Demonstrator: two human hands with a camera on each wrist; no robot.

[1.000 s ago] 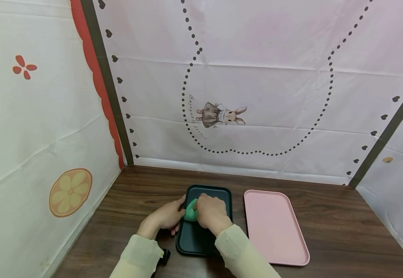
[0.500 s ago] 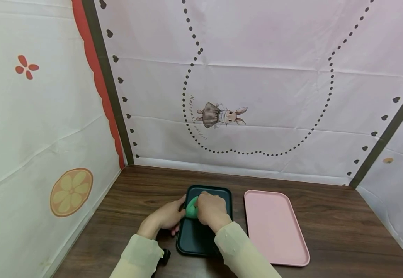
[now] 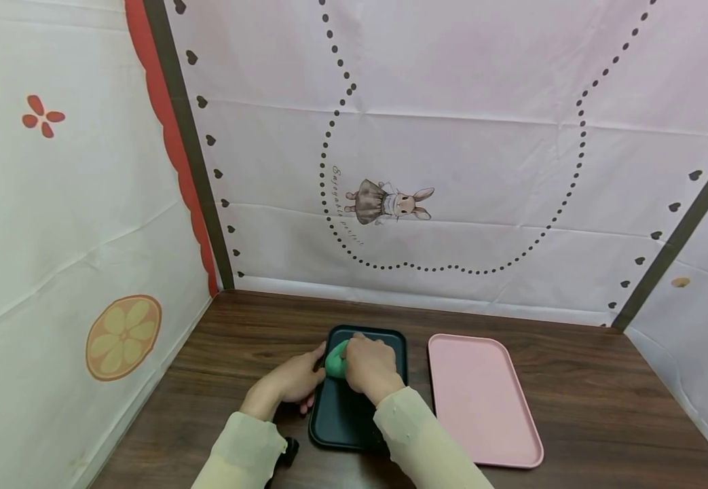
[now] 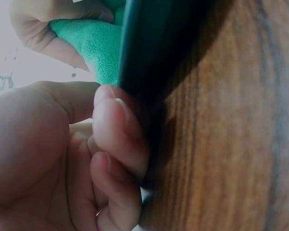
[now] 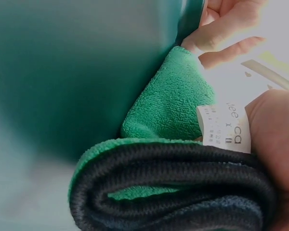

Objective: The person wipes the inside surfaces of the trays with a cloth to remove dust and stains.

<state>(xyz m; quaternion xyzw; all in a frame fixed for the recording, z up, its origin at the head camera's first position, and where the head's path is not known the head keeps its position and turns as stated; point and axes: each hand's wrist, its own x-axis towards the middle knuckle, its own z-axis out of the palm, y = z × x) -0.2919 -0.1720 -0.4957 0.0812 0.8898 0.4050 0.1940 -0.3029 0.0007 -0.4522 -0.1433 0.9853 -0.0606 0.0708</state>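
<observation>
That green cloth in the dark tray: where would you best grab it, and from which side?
Probably by its thick folded end, from above and the right, much as the right hand grips it. There the green cloth has stacked, dark-edged layers, offering bulk to hold. Its far part tapers to a corner by the left hand, which holds the dark tray.

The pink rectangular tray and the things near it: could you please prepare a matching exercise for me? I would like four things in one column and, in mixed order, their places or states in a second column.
Column one
1. Pink rectangular tray
2. Dark teal rectangular tray
3. Fluffy green cloth
4. Person's left hand

Column two
A. holds the dark teal tray's left rim
B. gripped by the person's right hand
C. to the right of the other tray
D. beneath the green cloth

Pairs: 1-C, 2-D, 3-B, 4-A
</observation>
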